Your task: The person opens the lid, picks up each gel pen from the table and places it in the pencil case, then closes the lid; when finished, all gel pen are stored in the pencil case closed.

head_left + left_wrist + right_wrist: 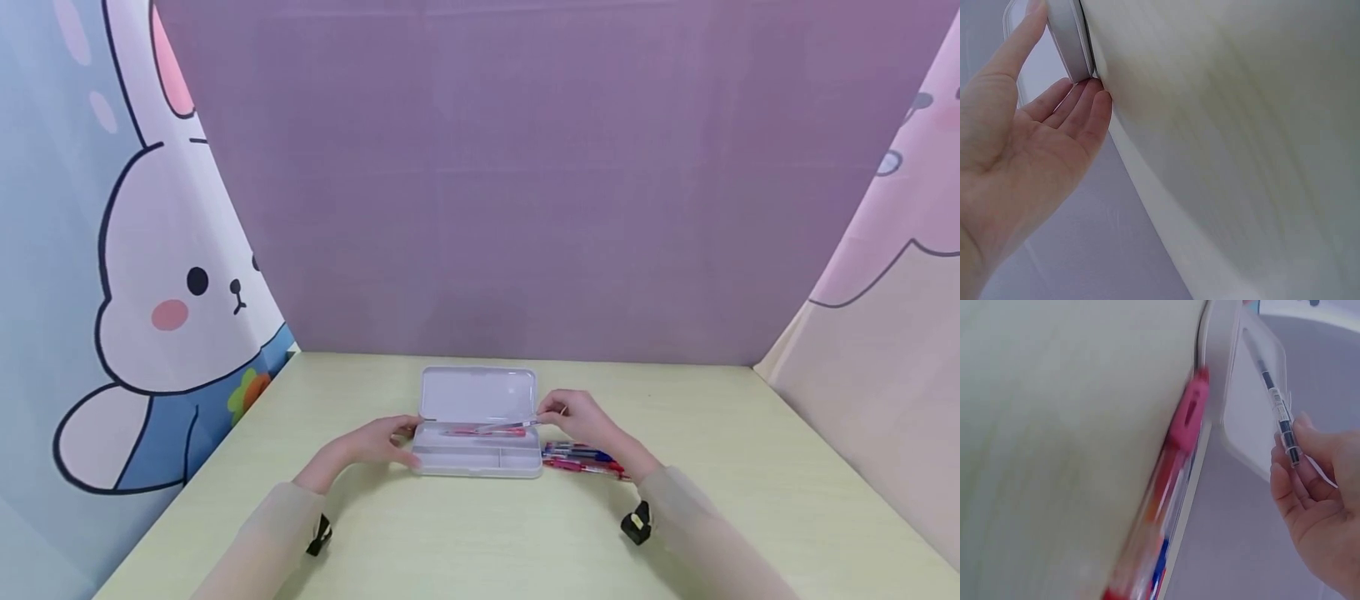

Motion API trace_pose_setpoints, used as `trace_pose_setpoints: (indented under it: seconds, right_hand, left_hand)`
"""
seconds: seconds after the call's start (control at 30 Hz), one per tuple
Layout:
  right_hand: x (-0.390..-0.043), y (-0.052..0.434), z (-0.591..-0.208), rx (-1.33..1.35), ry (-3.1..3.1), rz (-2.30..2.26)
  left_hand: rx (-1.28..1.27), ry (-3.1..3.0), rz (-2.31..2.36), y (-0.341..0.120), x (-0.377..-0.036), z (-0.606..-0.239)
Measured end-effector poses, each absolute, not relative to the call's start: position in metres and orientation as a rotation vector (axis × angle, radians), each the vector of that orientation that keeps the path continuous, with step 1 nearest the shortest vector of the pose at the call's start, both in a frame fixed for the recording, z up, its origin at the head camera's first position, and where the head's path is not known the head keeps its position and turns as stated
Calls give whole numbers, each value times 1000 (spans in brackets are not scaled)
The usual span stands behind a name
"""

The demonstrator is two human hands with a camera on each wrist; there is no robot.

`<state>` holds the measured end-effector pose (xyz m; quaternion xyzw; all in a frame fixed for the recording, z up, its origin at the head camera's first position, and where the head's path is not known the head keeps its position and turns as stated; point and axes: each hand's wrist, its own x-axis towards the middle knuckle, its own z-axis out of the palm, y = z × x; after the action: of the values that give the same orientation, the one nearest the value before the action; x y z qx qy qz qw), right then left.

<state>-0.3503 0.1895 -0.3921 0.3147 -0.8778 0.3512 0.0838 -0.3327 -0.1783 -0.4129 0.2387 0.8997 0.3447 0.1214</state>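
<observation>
A white pencil case lies open on the table, its lid tipped back. My left hand grips the case's left end, thumb at the front corner and fingers at the back; the left wrist view shows the thumb and fingertips on the case wall. Between thumb and fingers, my right hand pinches a clear pen with dark parts, held slanting over the case's back compartment. A red pen lies inside that compartment. The front compartments are split by a small divider.
Just right of the case, several pens in red, blue and clear plastic lie in a pile on the pale table. A purple cloth hangs behind the table, with printed curtains at both sides.
</observation>
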Motion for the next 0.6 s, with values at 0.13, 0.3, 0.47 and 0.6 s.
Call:
trace_pose_setpoints:
  seconds: [0.13,0.3,0.47,0.6]
  right_hand:
    - [-348,177,-393,959,-2615,1050]
    - [-349,163,-397,985,-2627,1055]
    - [-349,152,-398,996,-2664,1086]
    - [-350,147,-399,1004,-2711,1063]
  left_hand:
    - [691,2626,1018,-178,-333,-413]
    - [705,2624,1024,-178,-333,-415]
    - [705,2623,1030,-178,-332,-414]
    - [711,2623,1027,-178,-331,-412]
